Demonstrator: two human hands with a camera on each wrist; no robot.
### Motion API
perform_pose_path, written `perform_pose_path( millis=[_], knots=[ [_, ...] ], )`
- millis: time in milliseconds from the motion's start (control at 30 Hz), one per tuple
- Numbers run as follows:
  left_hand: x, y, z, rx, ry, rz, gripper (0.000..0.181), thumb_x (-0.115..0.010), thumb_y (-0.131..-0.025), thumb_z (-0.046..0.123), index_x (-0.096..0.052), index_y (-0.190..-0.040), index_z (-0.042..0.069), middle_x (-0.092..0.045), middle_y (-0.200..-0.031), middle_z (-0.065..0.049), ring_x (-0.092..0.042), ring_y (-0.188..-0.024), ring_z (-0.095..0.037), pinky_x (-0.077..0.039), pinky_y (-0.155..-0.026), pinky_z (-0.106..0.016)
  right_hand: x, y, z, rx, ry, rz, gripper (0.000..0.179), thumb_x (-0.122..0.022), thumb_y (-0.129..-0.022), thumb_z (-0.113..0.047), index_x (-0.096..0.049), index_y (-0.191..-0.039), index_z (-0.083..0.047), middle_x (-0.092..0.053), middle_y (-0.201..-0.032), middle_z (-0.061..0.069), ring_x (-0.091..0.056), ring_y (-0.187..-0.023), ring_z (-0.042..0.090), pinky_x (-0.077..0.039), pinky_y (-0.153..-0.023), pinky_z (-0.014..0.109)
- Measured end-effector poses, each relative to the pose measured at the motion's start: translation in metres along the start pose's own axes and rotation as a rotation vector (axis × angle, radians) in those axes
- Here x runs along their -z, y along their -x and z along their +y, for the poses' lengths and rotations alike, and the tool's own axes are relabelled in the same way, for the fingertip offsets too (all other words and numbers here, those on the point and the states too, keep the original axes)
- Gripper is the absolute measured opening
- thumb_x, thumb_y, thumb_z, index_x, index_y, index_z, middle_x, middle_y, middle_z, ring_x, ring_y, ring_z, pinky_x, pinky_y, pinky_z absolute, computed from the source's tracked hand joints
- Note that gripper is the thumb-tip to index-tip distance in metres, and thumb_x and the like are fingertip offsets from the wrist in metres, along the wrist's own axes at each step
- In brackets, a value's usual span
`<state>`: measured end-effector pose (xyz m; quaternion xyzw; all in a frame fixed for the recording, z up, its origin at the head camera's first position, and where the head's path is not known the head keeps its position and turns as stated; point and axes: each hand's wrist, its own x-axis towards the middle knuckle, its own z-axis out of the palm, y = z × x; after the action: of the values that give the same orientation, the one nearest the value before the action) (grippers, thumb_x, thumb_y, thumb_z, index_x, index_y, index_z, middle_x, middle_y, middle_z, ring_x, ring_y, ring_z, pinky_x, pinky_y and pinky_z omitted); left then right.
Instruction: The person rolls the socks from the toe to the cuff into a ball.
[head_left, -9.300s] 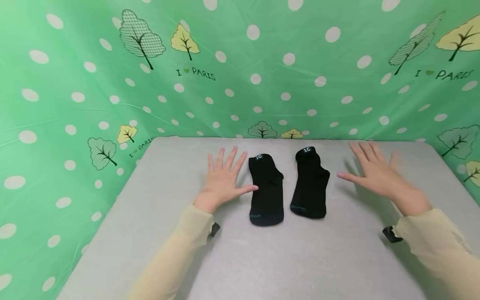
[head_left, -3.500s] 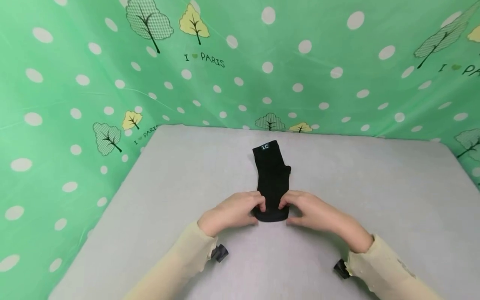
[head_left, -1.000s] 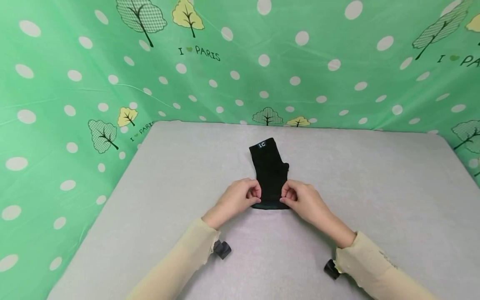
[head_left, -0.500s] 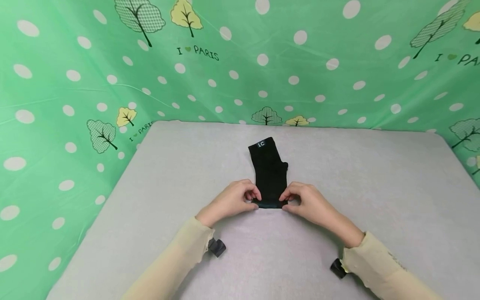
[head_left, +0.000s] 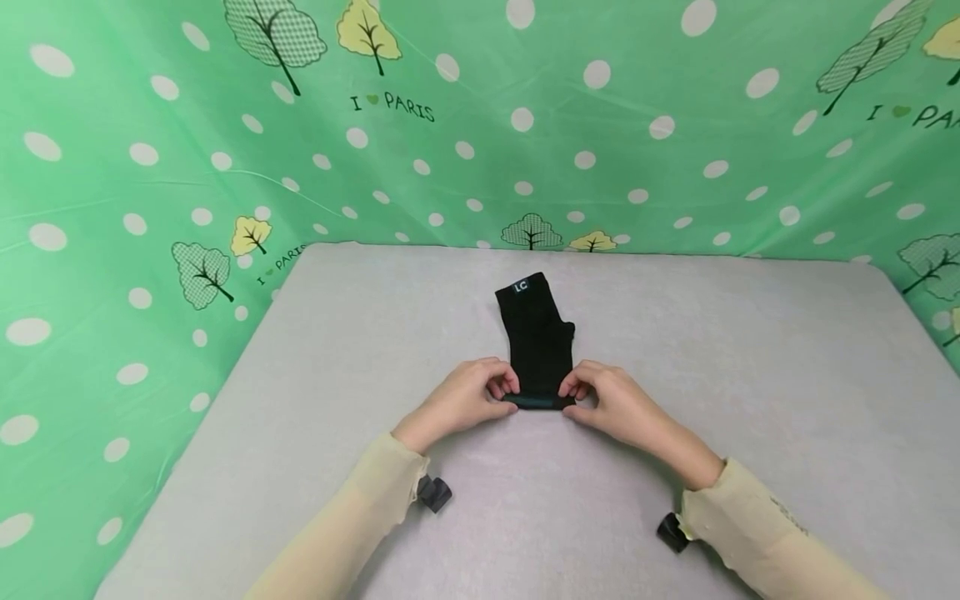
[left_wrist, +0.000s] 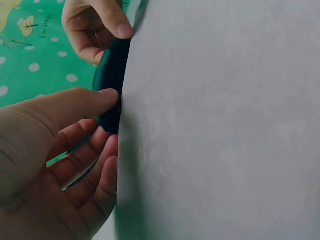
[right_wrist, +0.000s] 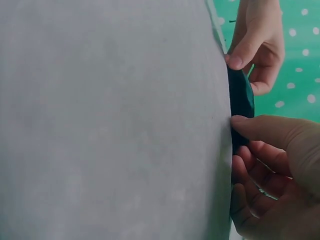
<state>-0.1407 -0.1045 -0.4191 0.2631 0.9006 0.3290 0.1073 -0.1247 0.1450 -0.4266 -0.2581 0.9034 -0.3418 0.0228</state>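
Observation:
A black ankle sock (head_left: 536,337) with an "LC" label at its cuff lies flat on the table, cuff pointing away. Its near toe end is turned up into a thick roll (head_left: 538,401) with a dark teal stripe. My left hand (head_left: 467,396) pinches the left end of this roll between thumb and curled fingers. At the other end, my right hand (head_left: 613,400) pinches it the same way. Both wrist views show the thumbs on the near side of the dark roll (left_wrist: 112,70), fingers behind it. Whether a second sock lies underneath cannot be seen.
A grey cloth-like table top (head_left: 360,333) spreads around the sock. Behind it and to the left hangs a green curtain (head_left: 420,192) with white dots and printed trees. Small black devices (head_left: 434,494) sit under both sleeve cuffs.
Two socks lay apart beneath spread hands at first; later one sock outline shows, with both hands at its toe. Since then the toe end has been rolled up and away, shortening the sock.

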Motion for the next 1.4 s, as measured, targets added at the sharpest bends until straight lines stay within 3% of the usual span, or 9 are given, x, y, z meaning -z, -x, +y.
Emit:
perform_pose_path(
  millis=[200, 467, 733, 933, 1033, 1167, 1267, 1400],
  knots=[
    [0.001, 0.0, -0.001, 0.043, 0.074, 0.036, 0.01, -0.078, -0.085, 0.014, -0.07, -0.091, 0.012, -0.069, -0.082, 0.001, -0.06, -0.071, -0.002, -0.051, -0.07, -0.017, 0.0, -0.001, 0.002, -0.028, -0.032, 0.02, 0.011, -0.078, -0.082, -0.006, -0.07, -0.089, -0.009, -0.066, -0.081, -0.002, -0.059, -0.073, 0.009, -0.05, -0.066, 0.022],
    [0.004, -0.004, 0.001, 0.205, 0.149, 0.055, 0.006, -0.075, -0.089, 0.018, -0.076, -0.09, 0.012, -0.074, -0.08, 0.001, -0.062, -0.067, -0.002, -0.048, -0.066, -0.018, 0.003, -0.006, 0.003, -0.114, -0.05, 0.011, 0.004, -0.07, -0.09, -0.01, -0.07, -0.09, -0.006, -0.066, -0.077, -0.001, -0.055, -0.07, 0.005, -0.047, -0.064, 0.021],
    [0.009, -0.014, 0.007, 0.332, 0.093, 0.035, 0.01, -0.073, -0.09, 0.02, -0.076, -0.084, 0.013, -0.073, -0.069, 0.002, -0.061, -0.062, -0.007, -0.042, -0.06, -0.02, 0.009, -0.018, 0.001, -0.234, -0.057, -0.039, 0.013, -0.066, -0.094, -0.013, -0.069, -0.088, -0.003, -0.065, -0.075, 0.002, -0.053, -0.069, 0.01, -0.044, -0.065, 0.024],
    [0.013, -0.022, 0.01, 0.377, 0.044, -0.002, 0.012, -0.075, -0.087, 0.022, -0.073, -0.078, 0.015, -0.069, -0.063, 0.004, -0.059, -0.058, -0.007, -0.042, -0.057, -0.02, 0.013, -0.026, -0.001, -0.266, -0.035, -0.067, 0.011, -0.068, -0.092, -0.014, -0.069, -0.084, -0.005, -0.064, -0.074, 0.002, -0.053, -0.068, 0.011, -0.042, -0.065, 0.025],
    [0.014, -0.024, 0.007, 0.369, 0.065, -0.012, 0.015, -0.076, -0.086, 0.021, -0.066, -0.078, 0.013, -0.065, -0.063, 0.004, -0.061, -0.056, -0.007, -0.044, -0.056, -0.02, 0.012, -0.027, -0.002, -0.247, -0.025, -0.047, 0.009, -0.07, -0.09, -0.012, -0.063, -0.087, -0.007, -0.062, -0.074, 0.002, -0.053, -0.067, 0.011, -0.042, -0.064, 0.025],
    [0.012, -0.024, 0.004, 0.275, 0.062, 0.015, 0.018, -0.077, -0.086, 0.015, -0.061, -0.078, 0.013, -0.059, -0.068, 0.006, -0.056, -0.06, -0.006, -0.044, -0.061, -0.02, 0.01, -0.026, -0.001, -0.204, -0.042, -0.013, 0.016, -0.074, -0.087, -0.007, -0.058, -0.085, -0.01, -0.059, -0.074, 0.001, -0.052, -0.066, 0.011, -0.041, -0.062, 0.023],
    [0.009, -0.021, 0.003, 0.203, 0.028, 0.062, 0.015, -0.077, -0.085, 0.012, -0.064, -0.077, 0.015, -0.059, -0.071, 0.006, -0.052, -0.064, -0.005, -0.042, -0.065, -0.02, 0.009, -0.023, 0.001, -0.175, -0.053, 0.022, 0.014, -0.076, -0.085, -0.006, -0.064, -0.079, -0.011, -0.061, -0.075, 0.002, -0.053, -0.068, 0.01, -0.043, -0.062, 0.021],
    [0.008, -0.016, 0.003, 0.172, -0.026, 0.105, 0.01, -0.077, -0.085, 0.013, -0.07, -0.079, 0.017, -0.064, -0.076, 0.007, -0.054, -0.064, -0.003, -0.044, -0.067, -0.02, 0.009, -0.019, 0.004, -0.15, -0.052, 0.07, 0.009, -0.08, -0.082, -0.007, -0.072, -0.079, -0.011, -0.066, -0.078, 0.001, -0.057, -0.069, 0.008, -0.047, -0.063, 0.02]
  ],
)
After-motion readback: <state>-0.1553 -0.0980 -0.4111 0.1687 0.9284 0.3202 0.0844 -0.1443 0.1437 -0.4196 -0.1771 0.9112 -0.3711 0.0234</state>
